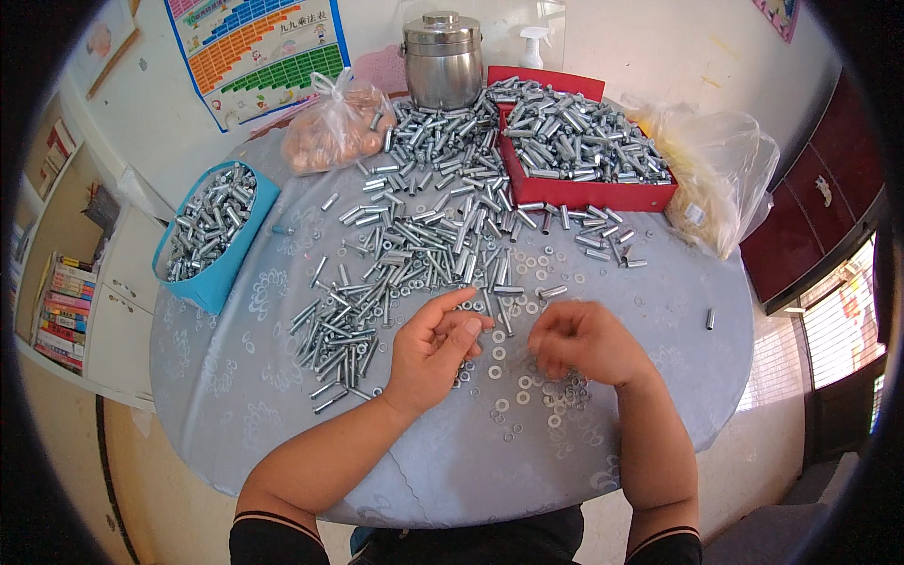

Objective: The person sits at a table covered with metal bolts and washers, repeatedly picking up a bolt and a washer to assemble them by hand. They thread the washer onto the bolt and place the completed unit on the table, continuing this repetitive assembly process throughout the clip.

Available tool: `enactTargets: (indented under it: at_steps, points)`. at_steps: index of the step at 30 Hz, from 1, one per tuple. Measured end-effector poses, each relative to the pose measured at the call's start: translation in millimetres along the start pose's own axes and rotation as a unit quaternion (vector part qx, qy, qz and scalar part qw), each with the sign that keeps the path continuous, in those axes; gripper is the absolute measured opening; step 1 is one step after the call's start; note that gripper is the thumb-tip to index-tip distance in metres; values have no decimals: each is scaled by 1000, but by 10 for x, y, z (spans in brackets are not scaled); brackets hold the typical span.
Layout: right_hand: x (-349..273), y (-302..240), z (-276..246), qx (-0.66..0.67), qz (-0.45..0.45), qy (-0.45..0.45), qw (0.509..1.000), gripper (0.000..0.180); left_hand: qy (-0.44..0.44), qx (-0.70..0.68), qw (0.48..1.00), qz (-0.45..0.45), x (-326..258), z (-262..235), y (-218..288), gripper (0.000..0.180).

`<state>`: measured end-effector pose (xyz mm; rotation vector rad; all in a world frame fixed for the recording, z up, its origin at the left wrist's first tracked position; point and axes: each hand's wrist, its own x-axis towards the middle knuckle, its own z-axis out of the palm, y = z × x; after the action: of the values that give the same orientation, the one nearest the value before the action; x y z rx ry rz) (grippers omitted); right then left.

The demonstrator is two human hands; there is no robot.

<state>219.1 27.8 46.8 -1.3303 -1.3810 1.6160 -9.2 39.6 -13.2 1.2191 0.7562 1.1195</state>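
My left hand (435,350) is over the near middle of the table, its thumb and fingers drawn together. Whatever is between them, if anything, I cannot make out. Just beyond its fingertips shows a long bolt (507,318). To the right, my right hand (586,344) hovers above scattered flat washers (524,383), its fingers bent down and smeared by motion. Spring washers (508,437) lie nearer to me. A heap of long bolts (341,341) spreads left of my left hand, and metal sleeves (457,231) are piled farther back.
A red box (593,195) full of sleeve bolts stands at the back right, beside a clear plastic bag (720,179). At the left is a blue bin (231,273) of similar parts. A tied bag (330,132) and a steel pot (443,61) stand at the back.
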Motion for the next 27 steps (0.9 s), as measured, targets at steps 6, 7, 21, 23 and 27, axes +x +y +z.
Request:
enactTargets:
  at_steps: [6,7,21,23,27]
  points:
    - [95,-257,155,368,-352,123,852,39,2,-7,1000,1,6,20,-18,36]
    - [123,-175,137,312,-354,134,872,40,2,-8,1000,0,4,22,-1,35]
    - [139,171,57,121,-232,187,947,22,4,11,1000,14,0,25,-9,31]
    - [142,175,52,110,-245,227,936,21,19,16,1000,13,-27,23,2,29]
    - [159,217,-9,135,-258,275,916,19,57,28,997,41,-20,25,0,23]
